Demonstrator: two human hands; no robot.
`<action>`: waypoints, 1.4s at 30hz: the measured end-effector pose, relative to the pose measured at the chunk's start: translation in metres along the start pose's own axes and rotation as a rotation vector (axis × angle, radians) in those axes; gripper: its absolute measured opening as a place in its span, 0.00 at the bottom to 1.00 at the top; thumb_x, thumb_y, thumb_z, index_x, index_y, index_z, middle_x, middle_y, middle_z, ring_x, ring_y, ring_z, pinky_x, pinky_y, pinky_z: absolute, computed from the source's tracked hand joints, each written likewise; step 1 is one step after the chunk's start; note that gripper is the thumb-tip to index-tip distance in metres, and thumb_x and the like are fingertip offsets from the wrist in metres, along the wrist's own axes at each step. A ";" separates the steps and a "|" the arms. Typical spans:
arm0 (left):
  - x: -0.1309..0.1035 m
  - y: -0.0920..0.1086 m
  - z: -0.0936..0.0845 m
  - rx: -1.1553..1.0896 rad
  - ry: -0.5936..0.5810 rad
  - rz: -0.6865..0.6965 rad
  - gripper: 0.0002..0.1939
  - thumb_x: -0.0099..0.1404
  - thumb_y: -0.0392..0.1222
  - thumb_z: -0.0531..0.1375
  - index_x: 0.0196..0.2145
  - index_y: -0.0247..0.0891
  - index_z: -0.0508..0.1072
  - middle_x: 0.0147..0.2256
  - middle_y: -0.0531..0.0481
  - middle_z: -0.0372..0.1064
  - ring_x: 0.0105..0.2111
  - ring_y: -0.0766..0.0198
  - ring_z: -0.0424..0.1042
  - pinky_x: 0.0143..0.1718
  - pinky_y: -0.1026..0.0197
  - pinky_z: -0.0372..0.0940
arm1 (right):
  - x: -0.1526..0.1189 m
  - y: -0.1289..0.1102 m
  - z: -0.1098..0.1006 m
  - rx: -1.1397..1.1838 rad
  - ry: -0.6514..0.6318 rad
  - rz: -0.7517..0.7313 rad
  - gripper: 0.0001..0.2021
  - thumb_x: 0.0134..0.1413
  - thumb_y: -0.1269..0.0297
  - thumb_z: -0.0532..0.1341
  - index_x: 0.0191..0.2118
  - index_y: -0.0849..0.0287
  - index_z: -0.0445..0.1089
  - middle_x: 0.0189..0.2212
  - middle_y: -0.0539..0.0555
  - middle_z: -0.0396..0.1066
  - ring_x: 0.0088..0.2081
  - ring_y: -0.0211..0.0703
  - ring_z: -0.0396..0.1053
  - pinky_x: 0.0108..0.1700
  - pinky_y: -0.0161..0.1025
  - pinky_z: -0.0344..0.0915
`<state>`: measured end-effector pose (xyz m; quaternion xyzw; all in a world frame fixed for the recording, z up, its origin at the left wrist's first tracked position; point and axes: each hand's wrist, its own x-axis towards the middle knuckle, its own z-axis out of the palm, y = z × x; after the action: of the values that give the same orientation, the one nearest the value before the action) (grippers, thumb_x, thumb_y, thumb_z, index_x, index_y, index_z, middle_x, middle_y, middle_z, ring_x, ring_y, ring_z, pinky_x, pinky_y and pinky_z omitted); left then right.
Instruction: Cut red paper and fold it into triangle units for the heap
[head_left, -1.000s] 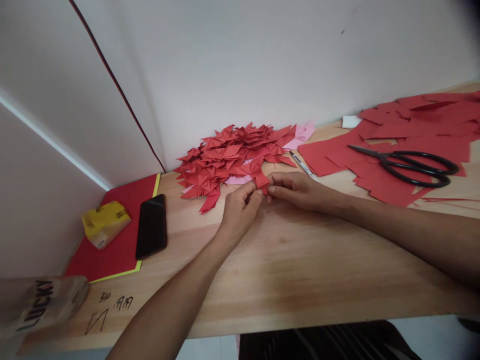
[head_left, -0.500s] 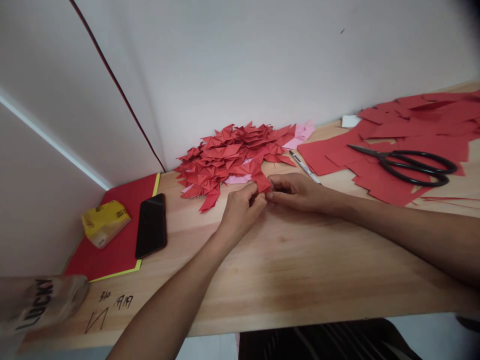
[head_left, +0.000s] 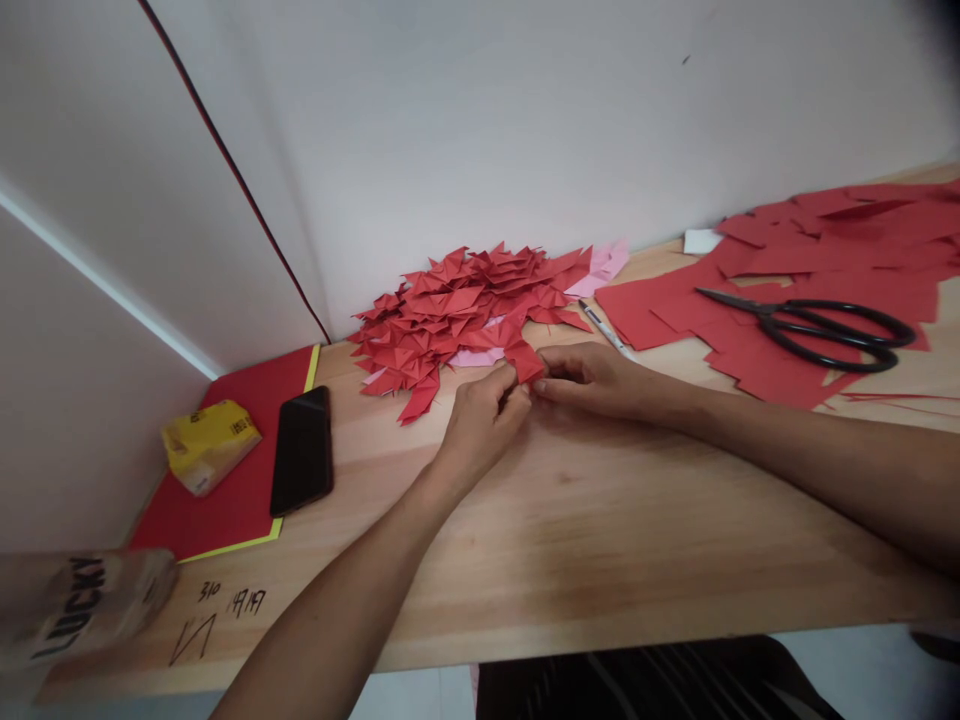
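Between my two hands is a small folded piece of red paper [head_left: 528, 365], held just above the wooden table. My left hand [head_left: 484, 415] pinches its left and lower edge, with the fingers curled in. From the other side my right hand [head_left: 589, 380] grips its right edge between thumb and fingers; the fingertips are partly hidden. Right behind the hands rises a pile of folded red paper pieces [head_left: 457, 305], with bits of pink paper [head_left: 600, 268] showing at its side. A white pen [head_left: 606, 328] lies just beyond my right hand.
Black-handled scissors [head_left: 825, 330] rest on flat red paper sheets [head_left: 780, 365] at the right. On the left, a black phone [head_left: 301, 450] and a yellow packet [head_left: 211, 445] lie on a red folder [head_left: 161, 520]. A clear "LUCKY" bottle [head_left: 112, 605] lies at the near left.
The held red paper has shifted very slightly to the right between my fingers. Both hands stay almost in place, and the things around them have not moved.
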<state>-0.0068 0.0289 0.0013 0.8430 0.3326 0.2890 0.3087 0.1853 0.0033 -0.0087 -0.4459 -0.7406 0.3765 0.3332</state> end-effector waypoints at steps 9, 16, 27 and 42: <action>0.000 -0.003 0.000 -0.134 0.010 -0.114 0.12 0.65 0.39 0.51 0.23 0.39 0.60 0.19 0.57 0.59 0.22 0.69 0.58 0.25 0.65 0.52 | 0.000 -0.010 -0.004 0.031 -0.004 0.015 0.12 0.60 0.58 0.55 0.30 0.59 0.69 0.28 0.50 0.71 0.30 0.39 0.66 0.33 0.37 0.59; 0.000 -0.003 0.001 -0.088 -0.003 -0.083 0.09 0.64 0.40 0.53 0.26 0.38 0.64 0.22 0.56 0.58 0.23 0.69 0.57 0.26 0.65 0.50 | -0.001 -0.008 -0.003 0.026 0.001 0.052 0.11 0.58 0.58 0.57 0.29 0.59 0.68 0.25 0.49 0.68 0.28 0.38 0.64 0.31 0.36 0.57; 0.000 -0.007 0.000 -0.183 0.002 -0.112 0.12 0.65 0.40 0.51 0.24 0.39 0.60 0.20 0.58 0.56 0.21 0.69 0.56 0.25 0.65 0.51 | -0.001 -0.008 -0.004 0.030 0.002 0.037 0.13 0.60 0.56 0.56 0.29 0.59 0.67 0.25 0.49 0.68 0.27 0.37 0.62 0.30 0.36 0.56; 0.003 -0.005 -0.010 -0.069 -0.064 0.017 0.08 0.60 0.36 0.49 0.24 0.38 0.62 0.23 0.55 0.57 0.25 0.67 0.57 0.29 0.63 0.51 | -0.001 -0.015 -0.011 0.202 0.022 0.051 0.12 0.61 0.59 0.54 0.31 0.58 0.69 0.31 0.51 0.69 0.35 0.41 0.64 0.39 0.39 0.60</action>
<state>-0.0135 0.0377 0.0048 0.8436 0.3050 0.2757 0.3455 0.1883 0.0008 0.0095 -0.4329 -0.6836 0.4527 0.3747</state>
